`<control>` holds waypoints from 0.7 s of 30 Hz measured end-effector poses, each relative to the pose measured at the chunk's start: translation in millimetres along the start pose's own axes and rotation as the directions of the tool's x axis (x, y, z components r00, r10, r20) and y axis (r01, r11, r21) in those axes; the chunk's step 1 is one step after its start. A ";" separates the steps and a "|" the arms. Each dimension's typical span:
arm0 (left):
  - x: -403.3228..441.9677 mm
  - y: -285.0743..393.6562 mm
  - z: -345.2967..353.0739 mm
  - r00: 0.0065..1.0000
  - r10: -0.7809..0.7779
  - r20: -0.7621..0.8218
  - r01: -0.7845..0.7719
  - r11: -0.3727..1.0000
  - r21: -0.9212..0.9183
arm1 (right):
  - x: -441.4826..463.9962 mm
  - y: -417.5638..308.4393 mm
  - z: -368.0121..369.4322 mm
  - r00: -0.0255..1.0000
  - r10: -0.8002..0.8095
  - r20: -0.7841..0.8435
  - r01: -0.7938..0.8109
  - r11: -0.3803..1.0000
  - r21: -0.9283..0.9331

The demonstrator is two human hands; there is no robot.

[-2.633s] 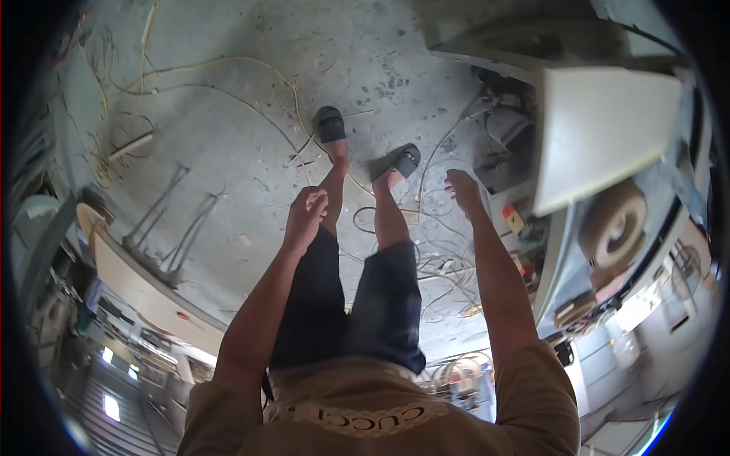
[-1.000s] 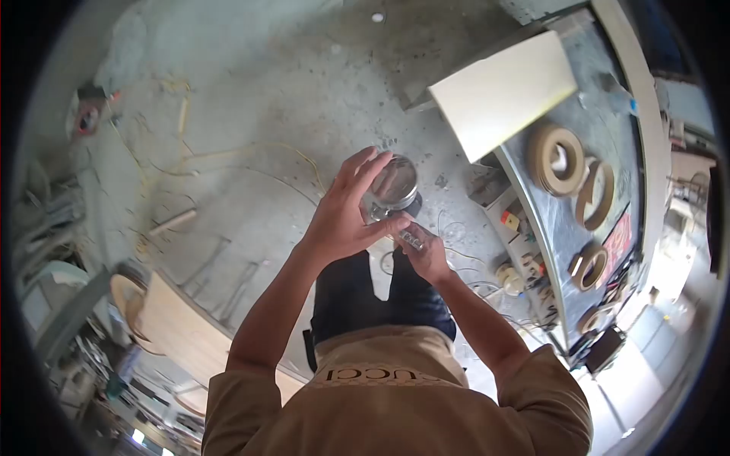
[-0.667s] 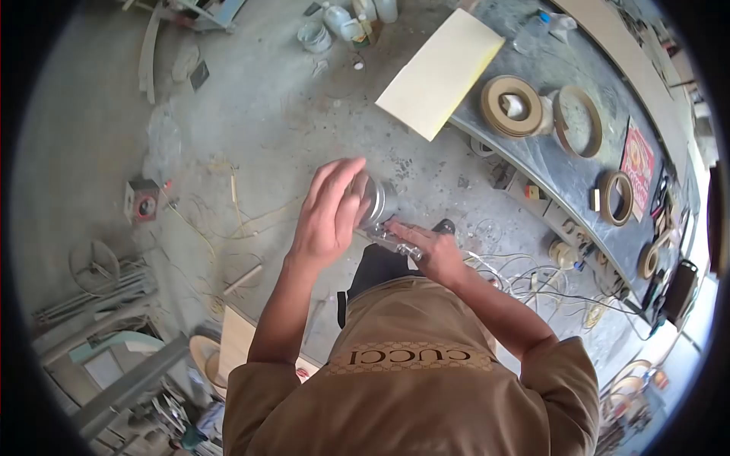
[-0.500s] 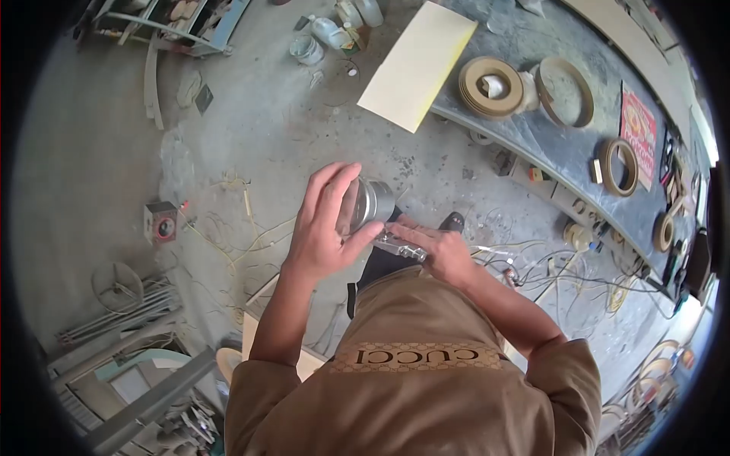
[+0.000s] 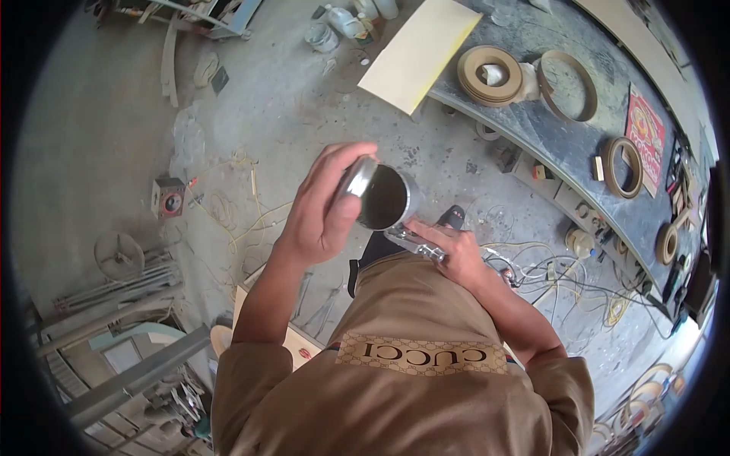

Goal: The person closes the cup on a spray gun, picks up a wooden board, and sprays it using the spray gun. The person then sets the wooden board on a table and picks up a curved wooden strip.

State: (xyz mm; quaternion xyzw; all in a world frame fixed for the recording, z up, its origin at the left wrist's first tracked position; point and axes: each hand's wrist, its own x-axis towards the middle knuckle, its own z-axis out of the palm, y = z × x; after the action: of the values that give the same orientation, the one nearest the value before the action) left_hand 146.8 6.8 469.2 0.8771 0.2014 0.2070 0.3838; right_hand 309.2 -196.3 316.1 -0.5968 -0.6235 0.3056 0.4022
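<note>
Okay, far left: spoked wheel (image 5: 119,255), just above a bundle of long bars (image 5: 114,286). Next, boxy unit with a round red-and-black face (image 5: 169,199), on the floor. Further up, small bucket (image 5: 321,38) beside pale plastic jugs (image 5: 344,21). Then left hand (image 5: 321,205), curled round a shiny lid (image 5: 356,178), thumb on the near side, lid tilted up at the left of the mouth of a metal cup (image 5: 412,196). Contact between lid and rim: can't tell. Cup uncovered, dark inside. Just below the cup, apparently joined to it, silver spray gun (image 5: 414,245), slanting down to the right. Well above the hands, pale board (image 5: 420,55), overhanging the table (image 5: 578,144). Right hand (image 5: 460,254) next, wrapped round the gun's lower end, fingers extended toward the cup; dark sandal (image 5: 455,216) beyond, on the floor. Past that, on the tabletop: stacked brown rolls (image 5: 473,85), thin brown ring (image 5: 587,95), another brown roll (image 5: 634,171), red printed sheet (image 5: 645,133). Below the table edge, yellowish jug (image 5: 580,243).
</note>
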 end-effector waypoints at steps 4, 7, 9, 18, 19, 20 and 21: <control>-8.7 13.3 -4.6 0.993 -0.115 -0.001 0.112 0.971 -0.212 | -2.3 -7.5 -6.6 0.998 0.040 0.055 -0.044 0.995 0.092; -18.0 12.1 4.6 0.974 -0.194 -0.120 0.096 0.826 -0.555 | -3.9 -6.7 -4.9 0.998 -0.004 0.061 -0.002 0.996 0.085; -20.8 9.5 1.4 0.975 -0.172 -0.141 0.066 0.829 -0.555 | -1.8 -9.6 -6.8 0.998 -0.020 0.060 0.015 0.997 0.072; -22.3 31.2 5.7 0.993 -0.028 -0.117 0.038 0.996 0.083 | -2.5 -7.8 6.8 0.997 -0.023 -0.067 0.031 0.994 0.109; -21.9 27.0 10.2 0.990 -0.066 -0.121 0.073 0.995 0.062 | -3.0 -10.2 3.9 0.999 0.032 0.000 -0.032 0.998 0.062; -20.7 24.1 12.4 0.993 -0.007 -0.118 0.025 0.989 0.146 | -3.3 -13.1 1.9 0.994 0.091 0.065 -0.092 0.996 0.013; -19.9 23.3 14.9 0.995 0.002 -0.098 0.013 0.988 0.151 | -3.2 -15.7 0.6 0.994 0.097 0.045 -0.098 0.995 0.022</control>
State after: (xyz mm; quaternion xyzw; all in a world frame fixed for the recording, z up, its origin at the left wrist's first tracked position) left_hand 142.4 -26.7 473.4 0.8920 0.2374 0.2329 0.3062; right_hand 300.7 -201.0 328.9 -0.6147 -0.5985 0.3455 0.3803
